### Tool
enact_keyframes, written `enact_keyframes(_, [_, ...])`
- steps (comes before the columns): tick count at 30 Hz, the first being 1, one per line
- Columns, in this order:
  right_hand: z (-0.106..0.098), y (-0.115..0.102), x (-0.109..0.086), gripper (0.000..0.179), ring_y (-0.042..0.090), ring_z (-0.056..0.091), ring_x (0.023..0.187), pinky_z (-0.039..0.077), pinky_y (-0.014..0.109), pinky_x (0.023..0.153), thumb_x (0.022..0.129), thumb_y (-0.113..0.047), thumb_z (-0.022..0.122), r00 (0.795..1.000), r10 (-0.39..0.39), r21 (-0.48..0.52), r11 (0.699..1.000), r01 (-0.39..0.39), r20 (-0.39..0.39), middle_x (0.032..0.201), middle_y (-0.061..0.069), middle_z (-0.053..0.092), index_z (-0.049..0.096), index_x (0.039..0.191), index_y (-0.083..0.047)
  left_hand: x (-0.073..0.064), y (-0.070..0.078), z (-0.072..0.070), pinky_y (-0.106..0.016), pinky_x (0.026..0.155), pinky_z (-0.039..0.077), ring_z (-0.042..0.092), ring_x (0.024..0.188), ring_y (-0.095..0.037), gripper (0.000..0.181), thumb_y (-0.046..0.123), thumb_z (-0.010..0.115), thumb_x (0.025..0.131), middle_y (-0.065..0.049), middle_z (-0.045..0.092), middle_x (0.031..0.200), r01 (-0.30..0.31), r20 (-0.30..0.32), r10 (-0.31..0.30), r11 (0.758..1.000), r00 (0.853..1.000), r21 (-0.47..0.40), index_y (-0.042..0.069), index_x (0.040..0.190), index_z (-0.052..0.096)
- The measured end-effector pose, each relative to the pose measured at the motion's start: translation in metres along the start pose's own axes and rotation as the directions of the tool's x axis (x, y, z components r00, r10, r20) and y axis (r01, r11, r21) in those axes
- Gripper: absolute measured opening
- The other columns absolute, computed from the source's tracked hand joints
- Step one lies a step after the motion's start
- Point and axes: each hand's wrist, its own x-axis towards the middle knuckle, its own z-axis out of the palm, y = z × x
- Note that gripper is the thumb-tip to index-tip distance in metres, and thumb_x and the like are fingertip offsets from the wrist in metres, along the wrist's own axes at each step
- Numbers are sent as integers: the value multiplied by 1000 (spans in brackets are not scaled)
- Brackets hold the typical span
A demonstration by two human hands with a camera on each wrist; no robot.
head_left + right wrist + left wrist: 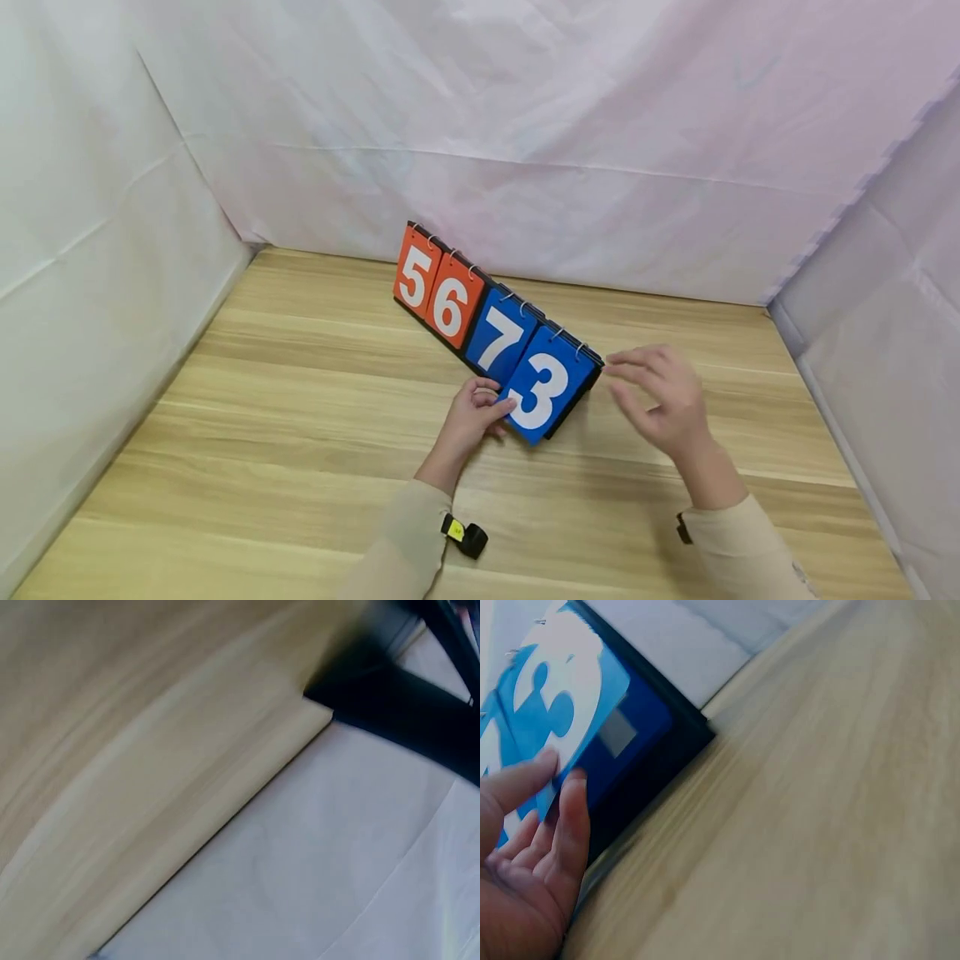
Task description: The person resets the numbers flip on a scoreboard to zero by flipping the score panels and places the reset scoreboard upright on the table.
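Observation:
A flip scoreboard (pixel 473 332) with a black backing stands tilted on the table, showing an orange 5 card (pixel 424 260), an orange 6 card (pixel 465 283), a blue 7 card (pixel 487 312) and a blue 3 card (pixel 570 358). My left hand (pixel 467 423) pinches the 3 card's lower left corner, thumb in front and forefinger behind. In the left wrist view this card is lifted off another blue card (pixel 649 705) that bears a white mark. Fingers extended, my right hand (pixel 667 400) is at the board's upper right end; whether it touches is unclear. The right wrist view shows only the black stand (pixel 405 712).
White metal rings (pixel 582 350) hold the cards along the board's top edge. A wood-grain table (pixel 285 467) lies beneath, with white cloth walls (pixel 525 117) at the back and both sides. A black strap with a yellow tag (pixel 456 528) sits on the left wrist.

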Motion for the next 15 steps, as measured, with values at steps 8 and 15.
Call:
enact_keyframes(8, [-11,16,0,31,17,56,78,42,17,78,91,-16,57,951,307,69,950,-304,-37,72,22,63,67,74,8,11,-4,17,-31,43,52,62,52,-19,43,12,72,81,-9,57,77,4,-134,4,998,991,60,8,108,39])
enact_keyframes(15, [-7,43,-26,13,2,54,82,42,15,72,86,3,59,853,515,-5,856,-517,89,79,13,67,71,82,0,12,-5,19,-28,39,49,61,50,-17,43,17,70,82,-9,55,77,22,-141,-1,989,990,144,10,109,37])
